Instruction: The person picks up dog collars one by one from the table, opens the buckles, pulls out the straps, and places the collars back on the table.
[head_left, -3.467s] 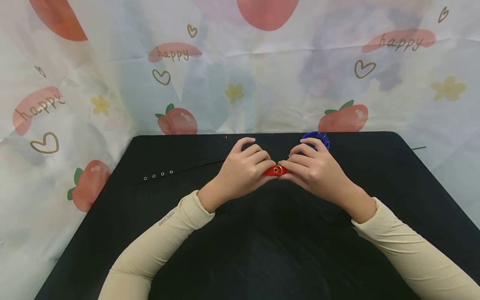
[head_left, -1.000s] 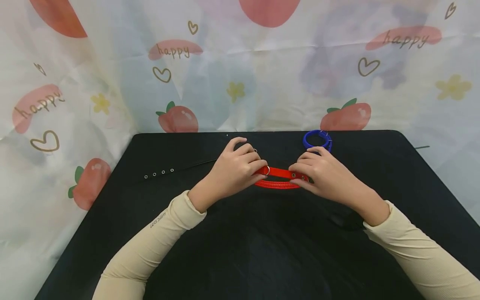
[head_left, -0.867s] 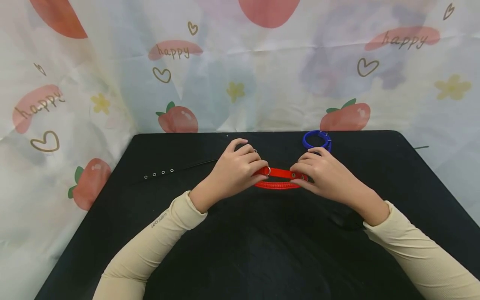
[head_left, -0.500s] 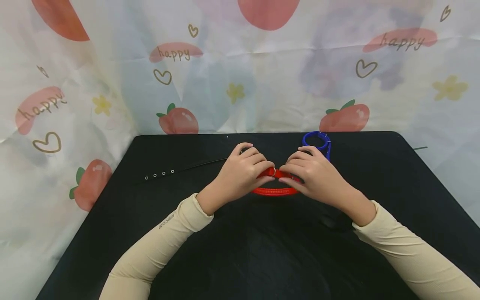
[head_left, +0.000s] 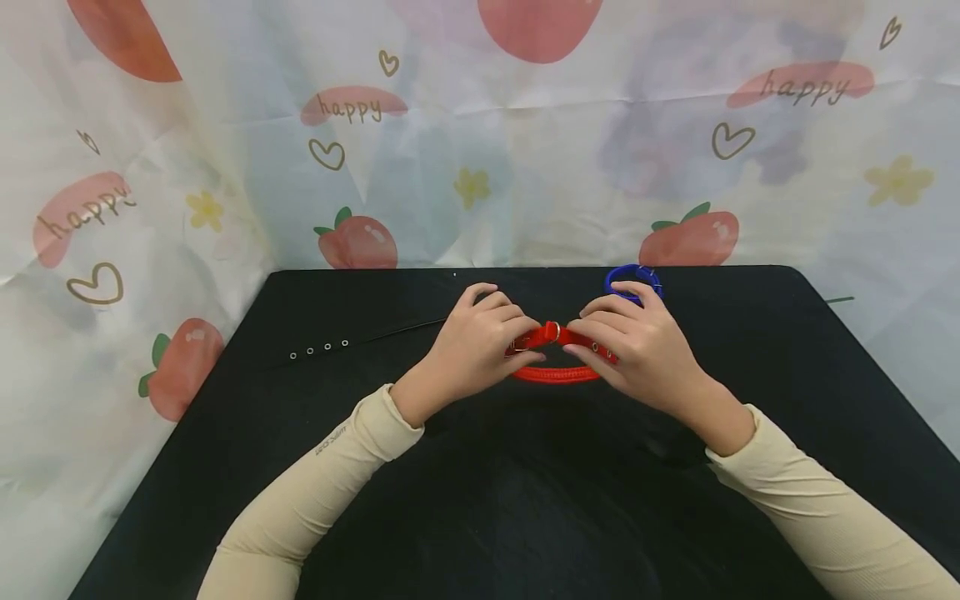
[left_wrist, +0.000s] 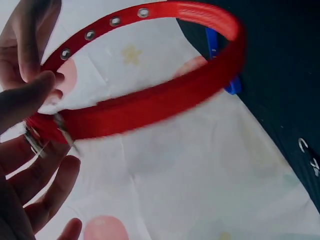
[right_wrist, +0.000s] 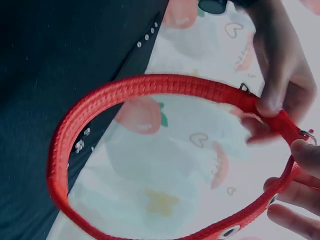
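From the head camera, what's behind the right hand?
A coiled blue strap on the black table, far side showing; the right hand covers its near side, which can't be seen.

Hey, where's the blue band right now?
In the head view, the blue band lies right of centre, near the far edge of the black table, just beyond the right hand, which partly hides it.

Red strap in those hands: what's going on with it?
Someone's left hand and right hand are pinching the red strap, close together, with the strap bent into a loop above the black table. Whether its ends are fastened isn't clear. A blue band lies looped near the table's far edge, and a black strap lies off to the left.
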